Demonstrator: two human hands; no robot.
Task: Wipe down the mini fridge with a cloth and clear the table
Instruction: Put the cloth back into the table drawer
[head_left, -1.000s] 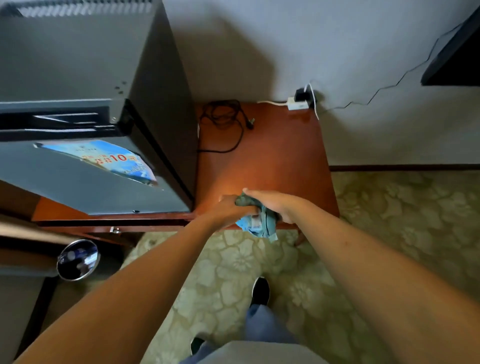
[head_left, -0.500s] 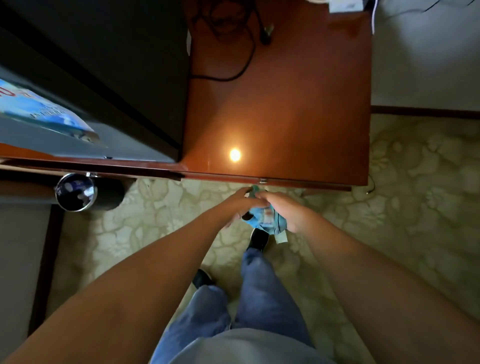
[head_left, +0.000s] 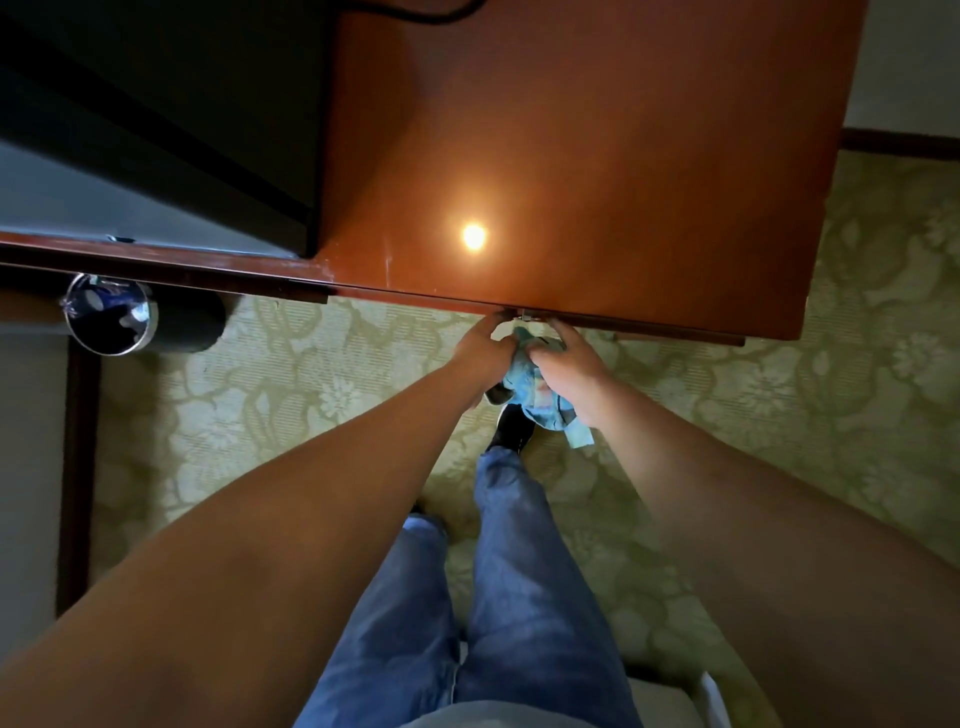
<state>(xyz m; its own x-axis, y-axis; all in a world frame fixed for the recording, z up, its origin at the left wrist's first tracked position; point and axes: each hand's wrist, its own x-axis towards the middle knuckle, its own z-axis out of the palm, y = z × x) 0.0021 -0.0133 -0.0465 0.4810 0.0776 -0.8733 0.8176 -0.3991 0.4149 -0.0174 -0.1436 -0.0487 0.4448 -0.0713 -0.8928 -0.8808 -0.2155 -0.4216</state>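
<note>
Both hands meet just below the front edge of the counter, right of centre in the frame, bunched round a blue cloth. The left hand has its fingers curled on the upper part of the cloth, and the right hand has its grip clamped on the crumpled mass, with a loose tail hanging off below it. The mini fridge stands on the counter at upper left, well apart from the hands.

The main risk I judge is the cloth slipping: it is wadded, not folded, and the dangling tail could snag on the small metal fitting at the counter's edge, which the fingertips almost touch. A snag there could pull the cloth free and drop it onto the patterned carpet. Knuckles could also knock the underside of the edge if the hands rise without moving back. The open bin at left sits close under the counter, near enough to kick on a step toward the fridge.

Much is cut off. Only the fridge's dark side and a sliver of its pale front show, so what needs wiping cannot be judged. The counter's back is out of frame except for a bit of black cable at the top. The bright spot on the wood looks like a lamp's reflection. What the metal fitting is cannot be told.
</note>
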